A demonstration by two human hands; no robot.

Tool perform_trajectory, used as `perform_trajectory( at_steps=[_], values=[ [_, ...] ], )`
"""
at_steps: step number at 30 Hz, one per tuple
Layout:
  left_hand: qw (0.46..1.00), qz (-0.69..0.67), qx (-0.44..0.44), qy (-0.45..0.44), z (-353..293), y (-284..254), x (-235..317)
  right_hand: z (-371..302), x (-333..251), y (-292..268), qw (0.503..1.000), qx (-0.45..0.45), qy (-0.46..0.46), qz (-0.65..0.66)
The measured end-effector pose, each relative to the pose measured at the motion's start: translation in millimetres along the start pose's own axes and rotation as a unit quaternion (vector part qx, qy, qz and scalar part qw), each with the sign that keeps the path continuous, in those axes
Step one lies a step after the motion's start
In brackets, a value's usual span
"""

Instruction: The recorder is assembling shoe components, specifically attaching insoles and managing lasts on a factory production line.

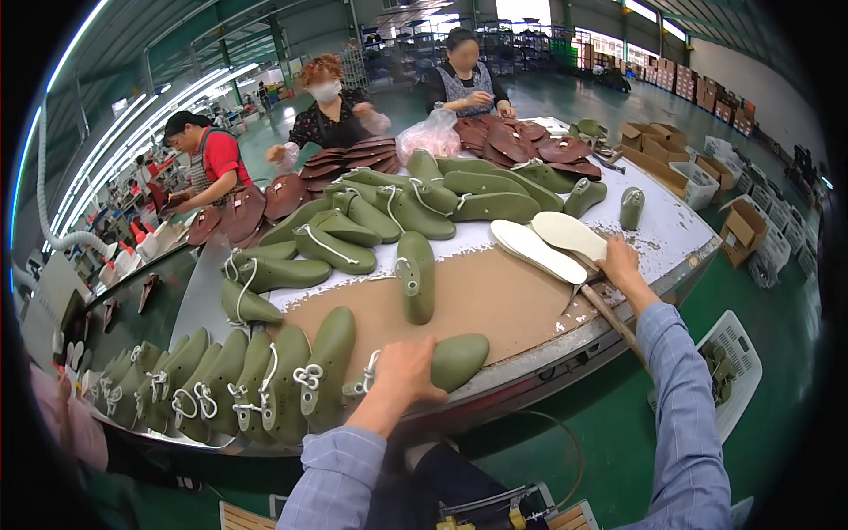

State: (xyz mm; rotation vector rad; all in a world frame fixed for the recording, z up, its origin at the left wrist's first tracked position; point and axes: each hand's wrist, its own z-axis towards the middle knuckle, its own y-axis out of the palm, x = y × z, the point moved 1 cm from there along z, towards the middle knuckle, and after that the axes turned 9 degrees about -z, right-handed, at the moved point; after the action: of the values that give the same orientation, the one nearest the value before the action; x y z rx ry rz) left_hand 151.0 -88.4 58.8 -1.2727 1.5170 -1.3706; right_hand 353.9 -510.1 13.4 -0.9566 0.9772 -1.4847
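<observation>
My left hand (405, 378) is closed over a green shoe last (461, 360) with a white cord, which lies on its side at the table's near edge. My right hand (622, 263) pinches the end of a cream insole (565, 232). A second insole (534, 252) lies just left of it. Close below that hand is a hammer (617, 320), its wooden handle jutting past the table edge. Ahead of my left hand, another green last (415, 278) lies on the brown board (353, 309). Several corded lasts (329, 362) line the near left edge.
More green lasts (499, 207) are heaped across the middle. Beyond them are dark red shoe uppers (503, 146) and a pink-filled plastic bag (428, 134). Three co-workers stand at the far side and left. A white crate (738, 371) and cardboard boxes (742, 230) stand right.
</observation>
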Motion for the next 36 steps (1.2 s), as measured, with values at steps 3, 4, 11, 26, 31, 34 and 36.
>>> perform_trajectory(
  at_steps=[3,4,11,26,31,34,36],
  values=[
    [0.999,-0.01,0.007,-0.037,-5.6,-1.2,5.5,-2.2,-4.0,-1.6,0.999,-0.004,0.025,-0.034],
    [0.999,-0.011,0.005,-0.04,-6.7,-3.0,7.2,-1.9,-5.3,1.9,0.999,0.01,0.024,-0.038],
    [0.999,-0.013,0.042,-0.029,-12.7,0.3,2.3,-5.6,-12.0,-3.2,0.994,0.103,-0.013,-0.017],
    [0.997,-0.027,0.068,-0.014,-9.6,3.7,10.7,18.1,-133.0,-13.4,0.903,0.418,-0.099,-0.027],
    [0.997,-0.017,0.058,-0.041,-12.7,7.1,2.3,-4.9,-206.5,-26.3,0.922,0.119,-0.278,0.243],
    [0.995,-0.012,0.091,-0.041,-11.2,8.7,3.4,-11.3,-240.2,-3.3,0.867,-0.056,-0.152,0.471],
    [0.996,-0.019,0.074,-0.042,-9.4,7.0,8.1,-8.6,-251.7,3.5,0.87,-0.053,-0.168,0.461]
  ],
)
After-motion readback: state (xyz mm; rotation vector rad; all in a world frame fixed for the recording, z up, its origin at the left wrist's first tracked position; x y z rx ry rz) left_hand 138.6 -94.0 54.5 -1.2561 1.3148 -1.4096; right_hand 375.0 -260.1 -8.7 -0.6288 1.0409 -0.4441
